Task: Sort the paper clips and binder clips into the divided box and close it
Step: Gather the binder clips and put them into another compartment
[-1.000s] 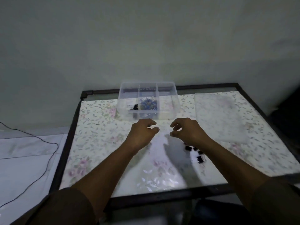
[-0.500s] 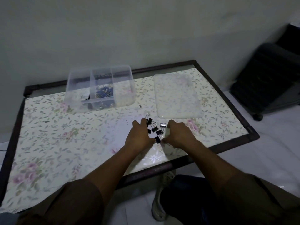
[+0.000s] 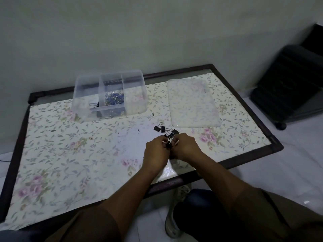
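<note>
A clear divided box stands open at the back of the table. Blue paper clips fill its middle compartment and a black binder clip lies in its left one. Several black binder clips lie loose near the table's front right. My left hand and my right hand are pressed together just in front of that pile, fingers closed around some of the binder clips between them. The box's clear lid lies flat to the right of the box.
The table has a floral cover and a dark frame. A black wheeled unit stands on the floor at the right. My shoe shows below the table's front edge.
The view swung right and down from a second ago. My hands dropped from in front of the box to the binder clip pile and closed together around clips.
</note>
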`<state>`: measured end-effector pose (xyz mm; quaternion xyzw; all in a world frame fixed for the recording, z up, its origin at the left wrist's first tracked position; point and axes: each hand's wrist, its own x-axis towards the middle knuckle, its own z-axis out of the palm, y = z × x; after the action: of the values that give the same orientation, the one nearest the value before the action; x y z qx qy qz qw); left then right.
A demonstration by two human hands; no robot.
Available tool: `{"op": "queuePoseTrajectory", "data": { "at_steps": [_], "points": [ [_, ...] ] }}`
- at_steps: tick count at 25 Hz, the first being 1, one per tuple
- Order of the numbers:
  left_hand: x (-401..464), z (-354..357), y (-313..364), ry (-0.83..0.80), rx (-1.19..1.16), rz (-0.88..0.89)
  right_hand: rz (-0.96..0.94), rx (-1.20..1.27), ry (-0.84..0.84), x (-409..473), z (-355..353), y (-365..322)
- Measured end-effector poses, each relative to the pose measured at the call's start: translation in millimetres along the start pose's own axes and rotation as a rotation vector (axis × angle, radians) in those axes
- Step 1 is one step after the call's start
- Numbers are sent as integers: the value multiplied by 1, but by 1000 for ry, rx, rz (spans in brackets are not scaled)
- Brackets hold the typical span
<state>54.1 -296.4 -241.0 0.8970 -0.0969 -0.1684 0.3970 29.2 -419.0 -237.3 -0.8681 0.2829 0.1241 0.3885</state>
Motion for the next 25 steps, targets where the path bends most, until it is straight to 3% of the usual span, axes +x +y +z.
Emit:
{"op": "queuePoseTrajectory", "data": {
  "at_steps": [7, 11, 14, 20, 25],
  "points": [
    [-1, -15, -10, -105, 31, 87, -148, -274, -33, -1, -9, -5],
    [-8, -15, -21, -264, 326, 264, -226, -474, -189, -11, -8, -1],
    [-16, -9, -25, -220, 397, 346, -292, -587, -156, -18, 0, 0],
    [-19, -7, -24, -65, 313, 322, -251, -408, -125, -16, -5, -4],
    [-15, -10, -23, 1, -19, 137, -182, -157, -60, -14, -5, -6]
  ]
}}
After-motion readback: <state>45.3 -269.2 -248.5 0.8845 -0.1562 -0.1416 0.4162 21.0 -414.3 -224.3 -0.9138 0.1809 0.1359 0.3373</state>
